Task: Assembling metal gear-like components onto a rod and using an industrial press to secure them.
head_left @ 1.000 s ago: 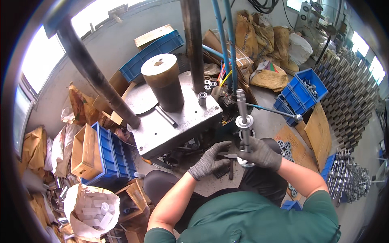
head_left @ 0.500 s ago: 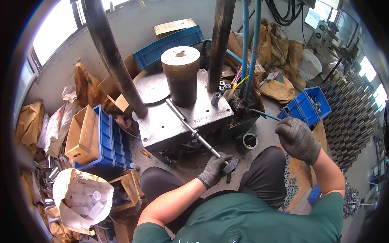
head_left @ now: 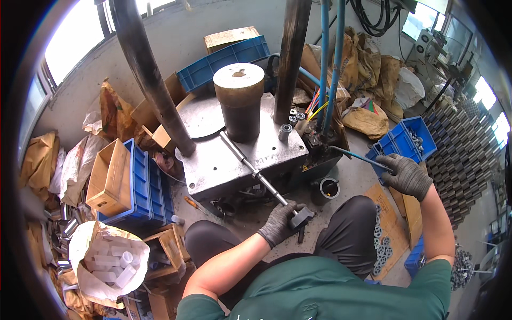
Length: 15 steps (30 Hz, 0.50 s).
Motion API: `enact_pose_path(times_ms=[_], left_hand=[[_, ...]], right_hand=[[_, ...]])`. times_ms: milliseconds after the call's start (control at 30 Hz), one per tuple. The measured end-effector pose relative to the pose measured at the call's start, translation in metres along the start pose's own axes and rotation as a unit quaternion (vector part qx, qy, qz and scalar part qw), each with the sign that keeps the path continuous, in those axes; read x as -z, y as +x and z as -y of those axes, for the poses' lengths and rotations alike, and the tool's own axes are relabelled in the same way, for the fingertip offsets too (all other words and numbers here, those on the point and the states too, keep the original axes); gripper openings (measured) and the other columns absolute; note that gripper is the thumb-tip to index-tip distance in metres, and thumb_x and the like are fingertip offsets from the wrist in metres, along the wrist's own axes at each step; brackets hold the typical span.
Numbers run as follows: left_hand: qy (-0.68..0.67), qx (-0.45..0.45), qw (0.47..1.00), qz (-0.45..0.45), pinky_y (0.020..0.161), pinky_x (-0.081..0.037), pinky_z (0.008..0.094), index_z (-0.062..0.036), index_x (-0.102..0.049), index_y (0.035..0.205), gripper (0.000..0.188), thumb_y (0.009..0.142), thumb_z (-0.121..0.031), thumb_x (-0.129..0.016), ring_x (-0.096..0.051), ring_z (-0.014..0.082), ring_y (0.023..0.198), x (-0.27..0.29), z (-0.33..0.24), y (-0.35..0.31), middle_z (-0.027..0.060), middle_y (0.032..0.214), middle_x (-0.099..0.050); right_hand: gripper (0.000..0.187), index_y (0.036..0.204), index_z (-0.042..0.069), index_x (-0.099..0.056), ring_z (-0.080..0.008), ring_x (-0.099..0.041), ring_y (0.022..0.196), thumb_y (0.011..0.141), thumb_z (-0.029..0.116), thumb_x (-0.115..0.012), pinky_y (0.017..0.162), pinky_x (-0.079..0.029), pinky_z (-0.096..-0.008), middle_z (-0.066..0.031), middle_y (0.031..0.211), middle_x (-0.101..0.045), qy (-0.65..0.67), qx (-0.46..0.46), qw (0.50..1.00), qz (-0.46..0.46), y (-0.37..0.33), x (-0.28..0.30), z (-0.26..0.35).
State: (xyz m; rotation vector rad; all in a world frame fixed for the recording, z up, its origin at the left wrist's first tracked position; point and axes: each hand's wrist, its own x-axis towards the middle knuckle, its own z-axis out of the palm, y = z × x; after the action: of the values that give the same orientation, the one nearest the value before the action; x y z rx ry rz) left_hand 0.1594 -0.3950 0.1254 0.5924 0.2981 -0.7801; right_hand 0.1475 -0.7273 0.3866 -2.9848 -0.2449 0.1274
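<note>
My left hand (head_left: 277,223), in a dark grey glove, is closed round the near end of a metal shaft (head_left: 272,190). The shaft has a collar partway along, and its far end lies on the press's steel table (head_left: 288,154). A dark angular block (head_left: 302,217) is at its near end, beside my fingers. Off to the right, my gloved right hand (head_left: 408,177) has its fingers loosely curled at the end of a thin blue lever (head_left: 354,155). The lever's tip shows against the glove. A thick steel cylinder (head_left: 239,101) stands on the table behind the shaft.
Dark columns (head_left: 149,74) rise from the table. Small ring-shaped parts (head_left: 285,132) stand at its right corner. Blue crates (head_left: 141,186) are to the left, above a sack of white plastic tubes (head_left: 90,240). Stacked metal tubes (head_left: 453,160) and a blue bin (head_left: 397,143) lie right.
My right hand has shifted right and slightly up, its fist loosened, and more of the lever's end now shows. My left hand still holds the shaft in nearly the same place.
</note>
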Motion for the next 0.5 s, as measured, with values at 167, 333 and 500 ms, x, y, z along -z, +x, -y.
enact_pose_path(times_ms=[167, 333, 500], left_hand=[[-0.026, -0.030, 0.999, 0.022, 0.091, -0.060, 0.0464, -0.0092, -0.063, 0.104, 0.026, 0.107, -0.034, -0.059, -0.071, 0.0317, 0.102, -0.008, -0.025, -0.009, 0.0169, 0.108, -0.071], [0.079, -0.121, 0.987, -0.065, 0.078, -0.063, 0.0399, -0.0045, -0.065, 0.106, 0.032, 0.110, -0.034, -0.054, -0.073, 0.0249, 0.089, 0.007, -0.035, 0.012, 0.0153, 0.104, -0.073], [0.293, -0.189, 0.927, -0.138, 0.075, -0.060, 0.0330, -0.0006, -0.061, 0.115, 0.032, 0.111, -0.032, -0.054, -0.068, 0.0148, 0.085, 0.032, -0.020, 0.033, 0.0115, 0.105, -0.074]], right_hand=[[0.059, 0.143, 0.005, -0.059, -0.0422, -0.067, 0.111, 0.087, 0.023, -0.066, 0.099, -0.053, -0.0468, -0.0256, 0.123, -0.067, -0.025, 0.002, 0.999, -0.034, 0.003, -0.009, -0.009], [0.050, 0.134, 0.006, -0.064, -0.0400, -0.068, 0.106, 0.085, 0.018, -0.064, 0.094, -0.055, -0.0464, -0.0215, 0.119, -0.069, -0.065, 0.051, 0.996, -0.023, 0.008, -0.016, -0.016], [0.028, 0.106, 0.008, -0.075, -0.0359, -0.071, 0.097, 0.082, 0.009, -0.062, 0.086, -0.058, -0.0438, -0.0111, 0.116, -0.073, -0.055, 0.097, 0.993, -0.041, 0.006, -0.018, -0.020]])
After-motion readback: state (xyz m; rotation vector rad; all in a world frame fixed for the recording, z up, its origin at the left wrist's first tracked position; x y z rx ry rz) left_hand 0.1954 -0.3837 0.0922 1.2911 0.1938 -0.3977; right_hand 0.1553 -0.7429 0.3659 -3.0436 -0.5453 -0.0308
